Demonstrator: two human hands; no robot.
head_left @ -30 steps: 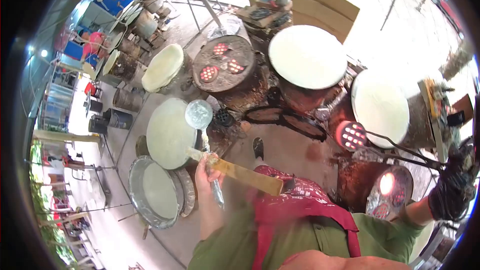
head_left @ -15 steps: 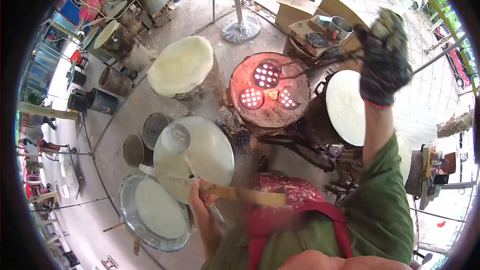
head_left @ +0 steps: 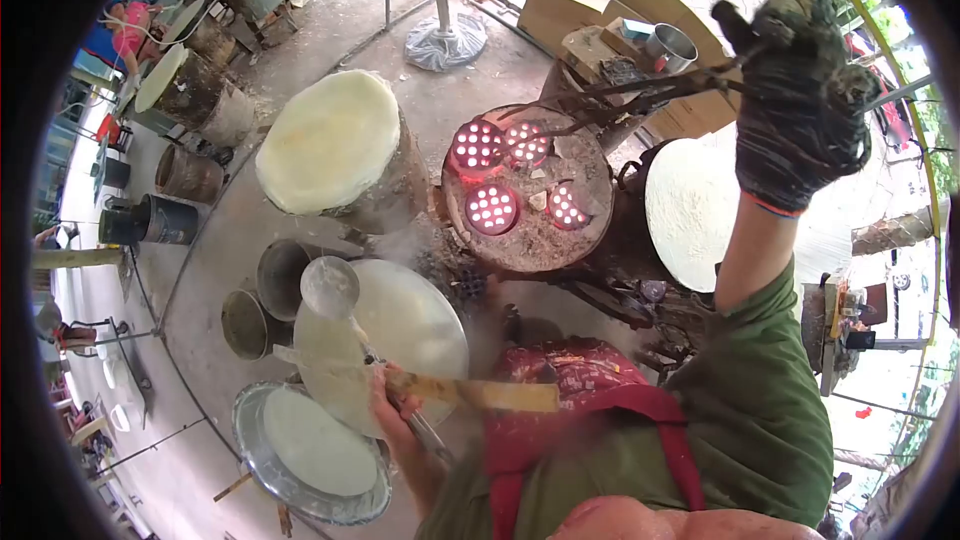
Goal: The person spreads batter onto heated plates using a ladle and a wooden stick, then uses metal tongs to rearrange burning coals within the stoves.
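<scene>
1. Our stoves stand in a ring around us so each is in reach from one spot. Straight ahead is the open clay stove [head_left: 528, 202], its lid off and three perforated holes glowing red — uncovered, we judge, so the coals can be tended.
2. To its left a drum [head_left: 330, 145] carries a pale, domed sheet of batter or dough, and to the right another round griddle [head_left: 690, 212] bears a flat whitish sheet; both sit over their own heat, well apart from the open stove.
3. Nearest us on the left, a round steaming surface [head_left: 385, 340] lies level under our tools, and just beside it a metal basin [head_left: 310, 445] holds whitish batter — kept close, it seems, for dipping.
4. Our right hand [head_left: 800, 90], in a thick dark glove that suits the heat, is raised high and closed around long iron tongs [head_left: 620, 90]; the tips reach down toward the glowing holes.
5. Our left hand [head_left: 395, 410] is curled around two handles together: a flat wooden spatula [head_left: 470, 392] lying crosswise, and a long-handled ladle [head_left: 330, 287] whose round bowl hovers over the far edge of the steaming surface. We cannot tell whether the bowl touches it.
</scene>
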